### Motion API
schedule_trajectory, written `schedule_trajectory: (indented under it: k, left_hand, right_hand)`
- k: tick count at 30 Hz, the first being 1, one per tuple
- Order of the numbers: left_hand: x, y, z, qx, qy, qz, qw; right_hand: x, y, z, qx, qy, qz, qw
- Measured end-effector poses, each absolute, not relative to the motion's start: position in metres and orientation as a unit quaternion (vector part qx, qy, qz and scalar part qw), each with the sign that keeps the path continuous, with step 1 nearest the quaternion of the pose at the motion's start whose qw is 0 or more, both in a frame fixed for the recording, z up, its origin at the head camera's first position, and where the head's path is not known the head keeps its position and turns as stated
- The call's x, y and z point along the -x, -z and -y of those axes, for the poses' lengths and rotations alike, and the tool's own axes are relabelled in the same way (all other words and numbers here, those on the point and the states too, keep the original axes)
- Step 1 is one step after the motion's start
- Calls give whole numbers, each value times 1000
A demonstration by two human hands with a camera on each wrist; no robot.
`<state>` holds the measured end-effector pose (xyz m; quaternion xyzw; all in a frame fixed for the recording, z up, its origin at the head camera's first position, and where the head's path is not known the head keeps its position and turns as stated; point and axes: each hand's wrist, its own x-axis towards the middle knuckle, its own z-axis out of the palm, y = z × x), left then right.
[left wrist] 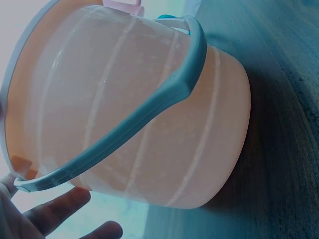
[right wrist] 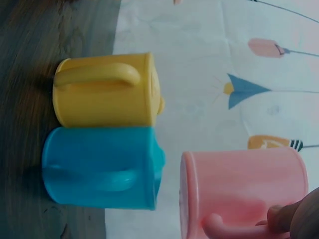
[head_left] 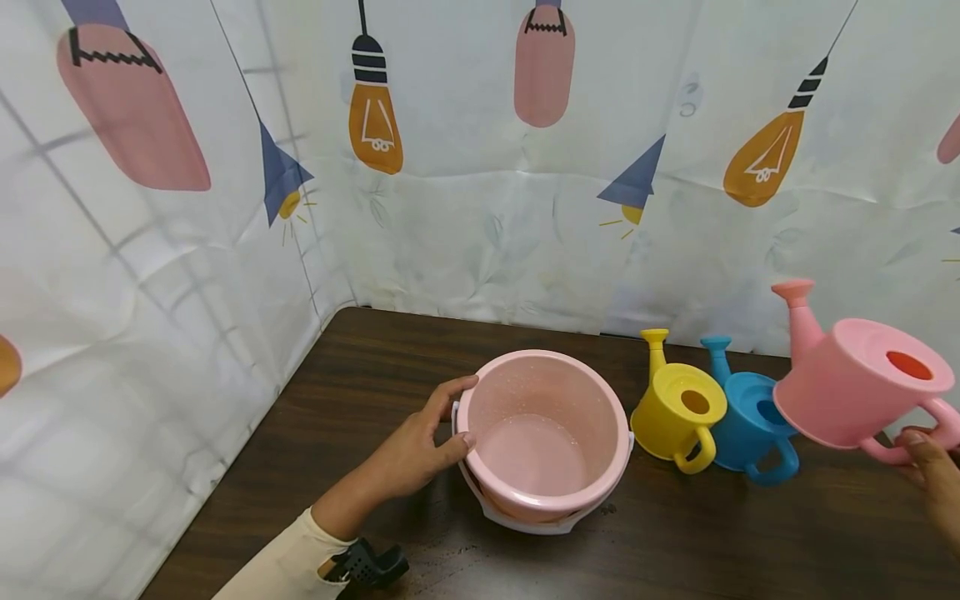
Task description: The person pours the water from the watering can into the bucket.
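Observation:
A pink bucket [head_left: 618, 408] stands on the dark table, droplets dotting its inner wall. My left hand [head_left: 412, 450] touches its left rim, thumb and a finger spread along the edge. In the left wrist view two fingers [left wrist: 60, 211] extend beside the bucket, below where its handle [left wrist: 134, 122] joins the rim. Off the table at the right, my right hand [head_left: 933, 475] grips a pink watering can [head_left: 847, 383] by its handle, spout up and to the left. A yellow watering can [head_left: 667, 417] and a blue watering can [head_left: 742, 425] stand between bucket and pink can.
Behind the table [head_left: 382, 350] hangs a white sheet [head_left: 450, 242] printed with lamps and bulbs; it also runs along the left side. Small wet spots [head_left: 465, 548] lie on the tabletop in front of the bucket.

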<state>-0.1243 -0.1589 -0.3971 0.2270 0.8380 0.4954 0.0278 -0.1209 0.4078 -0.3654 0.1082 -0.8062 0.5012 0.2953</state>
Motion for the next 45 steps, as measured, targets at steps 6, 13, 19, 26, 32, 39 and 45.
schedule_trajectory:
  k: [6, 13, 19, 26, 32, 39, 45]
  left_hand:
    - [124, 397, 160, -227, -496, -838, 26]
    - [125, 397, 159, -228, -494, -839, 28]
    - [125, 397, 159, -226, -496, -838, 27]
    - [124, 397, 159, -224, -500, -836, 29]
    - [124, 397, 158, -224, -500, -836, 28]
    - [124, 398, 158, -227, -498, -837, 24]
    - [124, 398, 158, -227, -496, -838, 22]
  right_hand:
    - [123, 367, -411, -97, -468, 826, 299]
    - [128, 378, -420, -146, -552, 767, 293]
    - [127, 385, -423, -97, -553, 767, 311]
    - [129, 386, -430, -134, -626, 718, 273]
    - [131, 386, -434, -154, -675, 677, 249]
    - [128, 387, -437, -86, -597, 755, 256]
    - [131, 396, -441, -78, -580, 762, 276]
